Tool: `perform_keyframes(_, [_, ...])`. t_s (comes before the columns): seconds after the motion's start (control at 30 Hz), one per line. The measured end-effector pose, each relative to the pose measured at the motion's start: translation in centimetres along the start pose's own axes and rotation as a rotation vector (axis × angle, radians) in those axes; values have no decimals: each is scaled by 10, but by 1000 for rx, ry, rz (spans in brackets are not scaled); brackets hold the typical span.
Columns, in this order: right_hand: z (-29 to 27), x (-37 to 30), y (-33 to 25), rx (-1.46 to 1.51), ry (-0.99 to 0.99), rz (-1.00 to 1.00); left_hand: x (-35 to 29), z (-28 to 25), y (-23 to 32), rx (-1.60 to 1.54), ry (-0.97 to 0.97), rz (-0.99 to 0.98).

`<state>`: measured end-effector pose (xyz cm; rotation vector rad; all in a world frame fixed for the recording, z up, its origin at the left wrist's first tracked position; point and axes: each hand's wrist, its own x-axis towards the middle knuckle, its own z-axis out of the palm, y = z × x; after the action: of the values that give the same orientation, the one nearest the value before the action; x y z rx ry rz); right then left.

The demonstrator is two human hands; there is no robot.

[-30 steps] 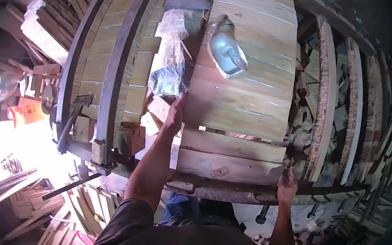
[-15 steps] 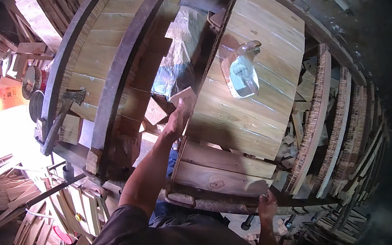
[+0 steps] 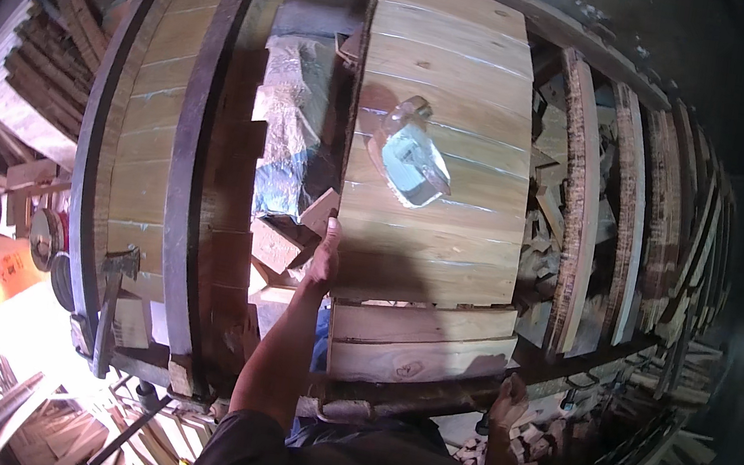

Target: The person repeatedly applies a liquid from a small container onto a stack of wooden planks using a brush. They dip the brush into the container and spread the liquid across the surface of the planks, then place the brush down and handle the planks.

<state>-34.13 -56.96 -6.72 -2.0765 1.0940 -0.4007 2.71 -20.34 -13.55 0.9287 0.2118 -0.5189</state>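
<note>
A pale panel of several planks (image 3: 428, 240), with whitish lines along its joints, lies across the frame before me. Two separate planks (image 3: 423, 344) rest at its near end, a dark gap between them and the panel. My left hand (image 3: 323, 259) is at the panel's left edge, thumb stretched along it; its other fingers are hidden. By the near right corner of the two planks is my right hand (image 3: 510, 401), fingers bent; what they hold, if anything, cannot be made out. On the panel sits a brownish, jug-like container (image 3: 411, 157) with a pale blue-white face.
Dark upright-edged beams (image 3: 197, 160) and another plank panel (image 3: 154, 126) stand at left. A hatchet (image 3: 114, 291) leans there. Wood blocks (image 3: 275, 243) lie beside my left hand. Rough-edged boards (image 3: 576, 204) cross the frame at right. Stacked offcuts (image 3: 37, 81) and an orange bag (image 3: 10, 270) are far left.
The view has turned, so the panel appears further left and lower. My left hand has slid slightly nearer along the panel's edge. My right hand has dropped slightly from the plank's corner.
</note>
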Motion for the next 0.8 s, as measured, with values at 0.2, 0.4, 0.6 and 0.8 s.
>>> perform_keyframes(0.2, [8,1,-11,58,61,6,4,-3,-13,70,73,89])
perform_keyframes(0.4, [7,2,-34,-193,8,-84,8,-9,-25,55,103,25])
perform_keyframes(0.6, [-9,11,11,-32,-82,-15,2,11,-7,208,142,107])
perform_keyframes(0.8, [-1,5,-7,-307,-68,-3,5,18,-5,118,132,83])
